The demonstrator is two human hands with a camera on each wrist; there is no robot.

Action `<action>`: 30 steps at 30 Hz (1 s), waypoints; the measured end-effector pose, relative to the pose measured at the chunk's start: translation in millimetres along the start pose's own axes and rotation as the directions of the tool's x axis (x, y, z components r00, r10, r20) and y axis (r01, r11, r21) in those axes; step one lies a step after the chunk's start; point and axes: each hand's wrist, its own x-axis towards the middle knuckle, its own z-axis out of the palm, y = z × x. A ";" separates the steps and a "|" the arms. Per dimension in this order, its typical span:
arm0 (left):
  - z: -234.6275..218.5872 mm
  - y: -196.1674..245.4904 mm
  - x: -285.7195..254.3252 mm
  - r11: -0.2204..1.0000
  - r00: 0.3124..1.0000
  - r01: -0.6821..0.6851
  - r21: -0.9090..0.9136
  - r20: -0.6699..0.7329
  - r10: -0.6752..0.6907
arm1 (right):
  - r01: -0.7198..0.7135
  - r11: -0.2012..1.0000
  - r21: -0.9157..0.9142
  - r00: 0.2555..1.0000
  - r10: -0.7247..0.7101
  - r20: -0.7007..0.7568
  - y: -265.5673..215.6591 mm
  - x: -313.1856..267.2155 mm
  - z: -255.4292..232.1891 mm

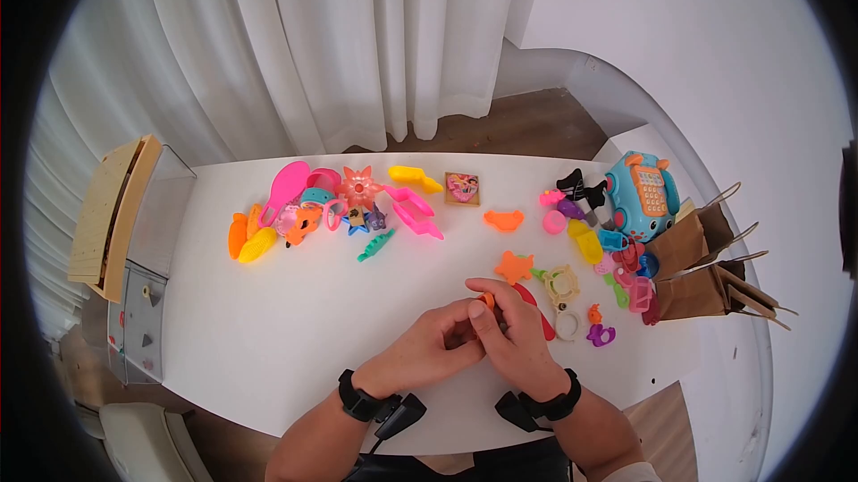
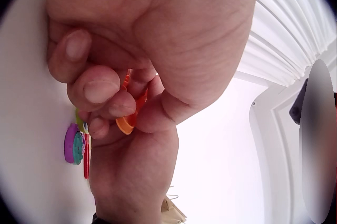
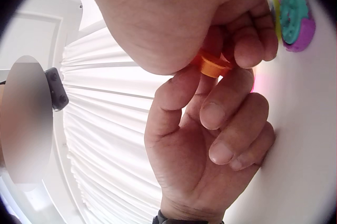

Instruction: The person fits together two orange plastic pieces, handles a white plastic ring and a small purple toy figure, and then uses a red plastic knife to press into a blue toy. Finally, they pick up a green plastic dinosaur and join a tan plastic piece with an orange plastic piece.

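A small orange plastic piece (image 1: pixel 487 300) with a rounded rim is held between both hands over the front middle of the table. My left hand (image 1: pixel 424 348) has its fingers curled at the piece's near side. My right hand (image 1: pixel 520 343) pinches it from the other side, thumb on top. In the right wrist view the rim of the orange piece (image 3: pixel 215 67) shows between the fingertips of both hands; the rest of it is hidden by fingers. A red flat toy (image 1: pixel 539 314) lies on the table, partly covered by my right hand.
Beside the right hand lie an orange star-like toy (image 1: pixel 515 266), a cream ring toy (image 1: pixel 561 283) and a purple toy (image 1: pixel 601 335). Farther right stand a toy phone (image 1: pixel 642 196) and paper bags (image 1: pixel 693 294). Colourful toys, including a pink paddle (image 1: pixel 284 189), lie at the back left.
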 end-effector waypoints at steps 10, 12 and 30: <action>-0.3 -0.2 0.0 1.000 1.000 -0.006 -0.002 0.003 0.006 | 0.003 1.000 -0.006 1.000 -0.003 -0.009 0.5 -0.1 0.6; -0.2 -1.0 0.2 1.000 1.000 -0.009 0.000 0.002 0.009 | 0.012 1.000 -0.003 1.000 -0.012 -0.013 1.8 0.0 1.2; -0.5 -2.5 0.2 1.000 1.000 -0.020 0.012 0.004 0.020 | 0.010 1.000 0.002 1.000 -0.010 -0.003 0.7 -0.1 0.5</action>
